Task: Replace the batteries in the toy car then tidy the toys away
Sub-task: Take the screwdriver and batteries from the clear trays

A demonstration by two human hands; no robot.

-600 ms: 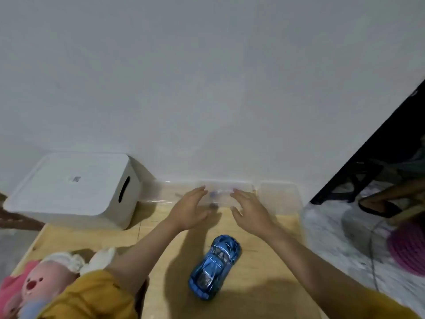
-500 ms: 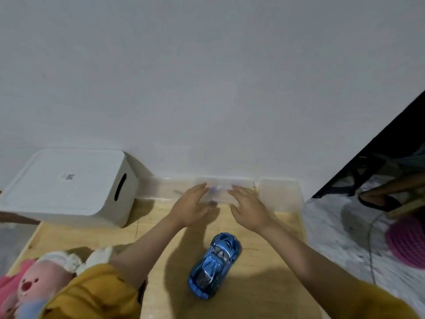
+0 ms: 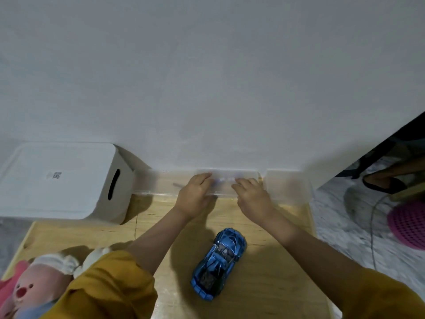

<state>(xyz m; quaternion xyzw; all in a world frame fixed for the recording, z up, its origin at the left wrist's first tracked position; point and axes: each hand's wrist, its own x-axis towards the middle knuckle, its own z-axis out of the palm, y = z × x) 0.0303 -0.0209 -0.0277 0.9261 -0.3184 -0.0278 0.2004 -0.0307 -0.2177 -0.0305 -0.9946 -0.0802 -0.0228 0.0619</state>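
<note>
A shiny blue toy car (image 3: pixel 219 264) lies on the wooden table (image 3: pixel 264 284), nose towards me, a little in front of my arms. Against the wall stands a small clear plastic box (image 3: pixel 226 178). My left hand (image 3: pixel 193 196) rests on its left end and my right hand (image 3: pixel 251 198) on its right end, fingers curled over its near rim. Something small and bluish shows faintly through the plastic between my fingertips. A pink plush toy (image 3: pixel 34 291) lies at the bottom left corner, partly behind my yellow sleeve.
A white lidded storage bin (image 3: pixel 62 180) with a slot handle stands at the back left. A long clear tray (image 3: pixel 156 183) and another clear box (image 3: pixel 287 187) flank the small box. Right of the table's edge, the floor holds a pink basket (image 3: pixel 407 222) and a cable.
The view has tilted slightly. Both hands stay on the small clear box, spread a little further apart along it. The car has not moved.
</note>
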